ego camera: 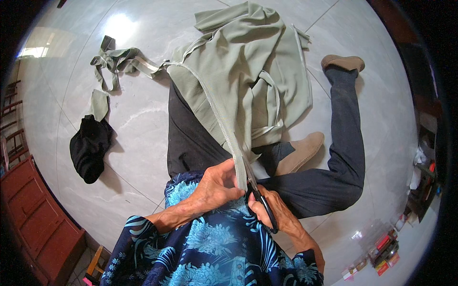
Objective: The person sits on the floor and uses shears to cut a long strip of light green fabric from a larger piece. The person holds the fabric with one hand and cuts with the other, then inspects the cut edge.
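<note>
A large piece of light green fabric (229, 78) lies over my legs and the floor, a stitched seam running down it towards me. My left hand (214, 186) pinches the seamed edge between thumb and fingers, close to my lap. Black-handled scissors (263, 200) are in my right hand (268, 207), their blades pointing up along the fabric beside the seam. How far the blades are apart cannot be made out. Green fabric strips (118, 60) trail from the piece to the upper left. On the floor at left is a bundle of black cloth (91, 150) with a small green scrap (99, 103) touching it.
Grey tiled floor (143, 118) surrounds me. My legs in dark trousers are spread, with tan shoes (304, 152) on the feet. A reddish-brown wooden cabinet (35, 221) stands at lower left, near a small wooden stool (94, 261). Small packages (384, 246) lie at lower right.
</note>
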### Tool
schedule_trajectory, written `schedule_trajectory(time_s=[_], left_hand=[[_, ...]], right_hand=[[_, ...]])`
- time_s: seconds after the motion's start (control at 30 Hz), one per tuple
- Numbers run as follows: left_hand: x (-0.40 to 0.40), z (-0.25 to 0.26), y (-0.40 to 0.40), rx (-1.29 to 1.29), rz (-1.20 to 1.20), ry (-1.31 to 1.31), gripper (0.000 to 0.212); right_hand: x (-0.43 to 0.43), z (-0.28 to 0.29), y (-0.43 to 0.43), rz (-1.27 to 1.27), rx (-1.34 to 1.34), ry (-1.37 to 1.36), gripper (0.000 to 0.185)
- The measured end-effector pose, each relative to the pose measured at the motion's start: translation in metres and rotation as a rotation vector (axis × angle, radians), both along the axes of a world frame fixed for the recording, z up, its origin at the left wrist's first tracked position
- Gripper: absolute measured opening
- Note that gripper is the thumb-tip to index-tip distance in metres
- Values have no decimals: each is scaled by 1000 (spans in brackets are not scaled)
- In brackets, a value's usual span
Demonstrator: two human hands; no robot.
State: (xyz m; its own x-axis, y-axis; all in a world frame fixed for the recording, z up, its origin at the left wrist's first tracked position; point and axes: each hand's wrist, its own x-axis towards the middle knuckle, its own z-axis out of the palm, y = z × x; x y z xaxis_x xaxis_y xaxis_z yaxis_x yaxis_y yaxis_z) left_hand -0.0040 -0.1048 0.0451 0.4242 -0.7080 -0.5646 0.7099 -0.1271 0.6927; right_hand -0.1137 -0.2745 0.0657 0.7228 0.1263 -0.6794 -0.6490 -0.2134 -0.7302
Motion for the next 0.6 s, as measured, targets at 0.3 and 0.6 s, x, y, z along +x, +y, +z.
schedule_trajectory(time_s=[0.3, 0.6], left_hand=[[1, 3, 4, 85, -70, -65, 49], [2, -1, 8, 158, -180, -148, 47]], right_hand=[[3, 4, -3, 1, -82, -91, 19], [17, -2, -6, 53, -42, -174, 20]])
